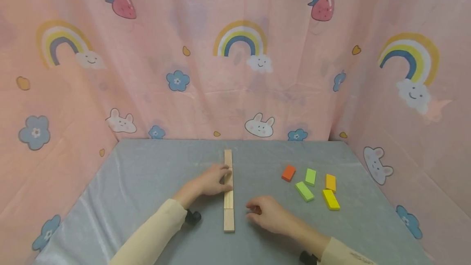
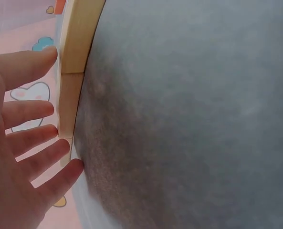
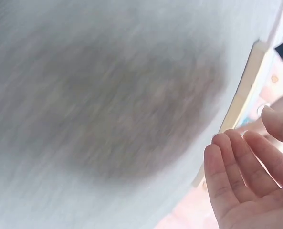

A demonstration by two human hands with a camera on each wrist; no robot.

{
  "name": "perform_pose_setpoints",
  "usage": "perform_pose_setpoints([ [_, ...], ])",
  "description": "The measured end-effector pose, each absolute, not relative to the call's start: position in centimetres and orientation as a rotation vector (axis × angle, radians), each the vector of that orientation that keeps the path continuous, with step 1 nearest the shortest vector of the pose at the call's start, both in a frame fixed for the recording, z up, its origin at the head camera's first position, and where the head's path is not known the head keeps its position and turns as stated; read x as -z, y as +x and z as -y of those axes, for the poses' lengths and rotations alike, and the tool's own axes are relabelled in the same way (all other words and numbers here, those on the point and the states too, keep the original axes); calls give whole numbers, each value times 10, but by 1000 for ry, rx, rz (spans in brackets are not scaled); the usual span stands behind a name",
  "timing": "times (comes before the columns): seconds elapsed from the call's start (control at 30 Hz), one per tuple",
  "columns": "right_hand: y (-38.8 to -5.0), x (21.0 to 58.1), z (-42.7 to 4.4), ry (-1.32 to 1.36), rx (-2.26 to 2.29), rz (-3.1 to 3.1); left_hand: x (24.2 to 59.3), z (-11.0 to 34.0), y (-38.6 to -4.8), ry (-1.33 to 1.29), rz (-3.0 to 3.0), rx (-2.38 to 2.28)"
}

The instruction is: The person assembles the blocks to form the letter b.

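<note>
Fingers spread, presumably to align it, the left hand [image 1: 211, 181] sits at the block row [image 1: 229, 199], which runs toward the desk's [image 1: 265, 154] far edge; the right hand [image 1: 270, 216], fingers close together, holds nothing.

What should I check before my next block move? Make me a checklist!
1. Wooden row straight: ok, pieces lined up end to end.
2. Right hand free: ok, it holds nothing.
3. Left hand away from the row: not ok, its fingers reach over it.
4. Coloured blocks clear of the row: ok, they lie off to the right.
5. Orange block and yellow block apart: cannot tell, they're very close.
</note>
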State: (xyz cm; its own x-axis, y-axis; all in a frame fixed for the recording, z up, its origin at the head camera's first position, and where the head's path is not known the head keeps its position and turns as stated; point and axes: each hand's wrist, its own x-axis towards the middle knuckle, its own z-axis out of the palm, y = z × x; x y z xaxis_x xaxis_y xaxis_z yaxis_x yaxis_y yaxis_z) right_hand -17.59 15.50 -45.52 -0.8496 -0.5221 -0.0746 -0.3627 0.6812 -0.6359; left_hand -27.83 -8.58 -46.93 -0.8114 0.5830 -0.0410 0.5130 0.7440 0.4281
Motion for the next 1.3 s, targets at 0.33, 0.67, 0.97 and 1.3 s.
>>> perform_pose_setpoints([
  [0.33,-189,454,-197,-624,925,-2776,474,94,-264,858,-2761,-582],
  [0.67,-196,456,-243,-284,943,-2921,476,98,-257,881,-2767,-589],
  [0.97,-195,453,-278,-107,1010,-3008,477,97,-252,873,-2768,-587],
  [1.3,-193,456,-296,0,881,-2996,473,93,-245,846,-2750,-610],
])
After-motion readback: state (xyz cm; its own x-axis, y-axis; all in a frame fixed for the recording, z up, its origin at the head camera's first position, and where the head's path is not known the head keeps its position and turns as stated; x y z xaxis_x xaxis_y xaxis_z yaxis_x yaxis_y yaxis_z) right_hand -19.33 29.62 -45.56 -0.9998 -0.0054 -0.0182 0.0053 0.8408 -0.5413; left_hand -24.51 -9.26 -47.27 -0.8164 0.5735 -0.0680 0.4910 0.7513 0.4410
